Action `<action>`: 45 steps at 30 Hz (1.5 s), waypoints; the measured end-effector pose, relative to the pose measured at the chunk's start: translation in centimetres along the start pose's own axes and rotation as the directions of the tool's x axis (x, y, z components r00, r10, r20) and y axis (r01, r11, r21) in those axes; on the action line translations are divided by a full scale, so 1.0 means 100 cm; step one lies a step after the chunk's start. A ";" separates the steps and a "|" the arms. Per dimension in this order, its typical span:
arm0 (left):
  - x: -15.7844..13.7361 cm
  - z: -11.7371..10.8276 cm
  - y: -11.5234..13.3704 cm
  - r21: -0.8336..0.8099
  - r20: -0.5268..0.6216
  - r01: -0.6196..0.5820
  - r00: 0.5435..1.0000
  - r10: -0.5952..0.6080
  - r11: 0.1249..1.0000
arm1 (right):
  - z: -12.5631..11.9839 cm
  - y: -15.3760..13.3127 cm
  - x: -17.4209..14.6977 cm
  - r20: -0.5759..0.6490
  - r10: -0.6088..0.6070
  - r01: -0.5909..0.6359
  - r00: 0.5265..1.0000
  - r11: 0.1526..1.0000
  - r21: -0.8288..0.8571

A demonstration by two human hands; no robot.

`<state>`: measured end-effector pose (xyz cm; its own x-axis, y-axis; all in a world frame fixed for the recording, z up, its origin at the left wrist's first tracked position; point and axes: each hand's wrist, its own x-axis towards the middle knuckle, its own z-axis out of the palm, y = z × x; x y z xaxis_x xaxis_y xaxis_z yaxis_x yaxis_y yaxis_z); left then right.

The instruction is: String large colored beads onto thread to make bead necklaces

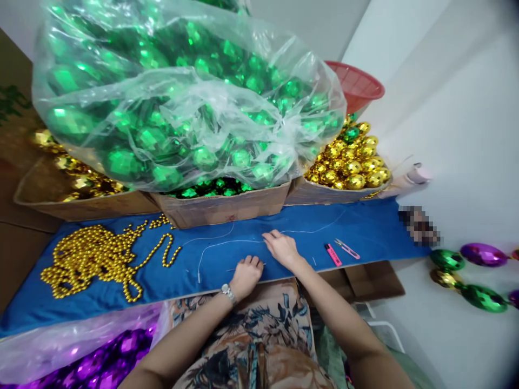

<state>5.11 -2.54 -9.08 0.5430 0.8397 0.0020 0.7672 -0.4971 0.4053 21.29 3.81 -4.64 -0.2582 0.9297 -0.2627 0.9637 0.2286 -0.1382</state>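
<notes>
My left hand (246, 276), with a silver watch (227, 293) on its wrist, rests near the table's front edge. Its fingers are curled over a thin needle-like rod (231, 269), whose ends show on both sides. Just above and to the right, my right hand (280, 248) pinches a thin white string (227, 241) between thumb and fingers. The string runs left over the blue cloth (227, 256) and bends down to a loose end; a thread also trails off to the right. Right of my right hand lie a pink lighter (333, 255) and pink-handled thread snips (347, 249).
Gold bead strands (87, 259) are heaped at left. Behind stand cardboard boxes (227, 208) under a big clear bag of green faceted beads (186, 108). Gold beads (352, 162) and a red basket (359, 86) are back right. Purple beads (109, 356) sit below left.
</notes>
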 end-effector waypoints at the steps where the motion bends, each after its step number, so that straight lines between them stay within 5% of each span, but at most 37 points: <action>1: 0.000 -0.002 -0.004 -0.011 -0.019 0.022 1.000 -0.023 1.000 | 0.002 -0.007 0.002 0.002 -0.030 0.030 1.000 0.999 0.014; 5: 0.008 -0.023 -0.045 -0.059 -0.164 0.218 0.960 -0.225 0.974 | 0.014 -0.032 0.017 0.009 -0.096 0.096 0.995 0.993 0.073; 9: 0.039 -0.041 -0.090 -0.139 -0.276 0.427 0.850 -0.449 0.894 | 0.026 -0.051 0.036 0.021 -0.085 0.082 0.996 0.991 0.107; 12: 0.064 -0.038 -0.101 -0.198 -0.289 0.510 0.786 -0.547 0.837 | 0.030 -0.060 0.046 0.042 -0.058 0.054 0.997 0.993 0.107; 17: 0.076 -0.026 -0.095 -0.323 -0.265 0.542 0.735 -0.624 0.776 | 0.034 -0.064 0.053 0.093 -0.022 0.012 0.995 0.994 0.106; 22: 0.059 -0.044 -0.103 -0.549 -0.164 0.481 0.740 -0.653 0.683 | 0.027 -0.056 0.051 0.092 -0.035 0.025 0.995 0.994 0.107; 29: 0.004 -0.079 -0.081 -0.864 0.101 0.381 0.771 -0.629 0.328 | -0.031 -0.044 0.046 -0.121 0.034 -0.025 0.992 0.997 0.079; 32: -0.010 -0.081 -0.063 -0.934 0.324 0.349 0.734 -0.596 -0.078 | -0.040 -0.062 0.029 -0.377 -0.119 0.150 0.919 0.987 0.054; 35: -0.012 -0.080 -0.054 -0.855 0.468 0.187 0.680 -0.565 -0.484 | -0.024 -0.085 0.003 -0.534 -0.383 0.413 0.754 0.908 -0.068; 38: -0.011 -0.079 -0.055 -0.842 0.454 0.089 0.652 -0.608 -0.533 | 0.003 -0.098 -0.021 -0.545 -0.492 0.527 0.679 0.843 -0.106; 45: -0.017 -0.084 -0.062 -0.849 0.413 0.009 0.635 -0.653 -0.528 | 0.028 -0.093 -0.055 -0.392 -0.513 0.566 0.764 0.824 0.026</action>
<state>-3.38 0.95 -3.91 -0.0149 0.7677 -0.6406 -0.6902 0.4556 0.5621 13.55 -4.22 -4.62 -0.6645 0.7064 0.2440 0.6461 0.7070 -0.2876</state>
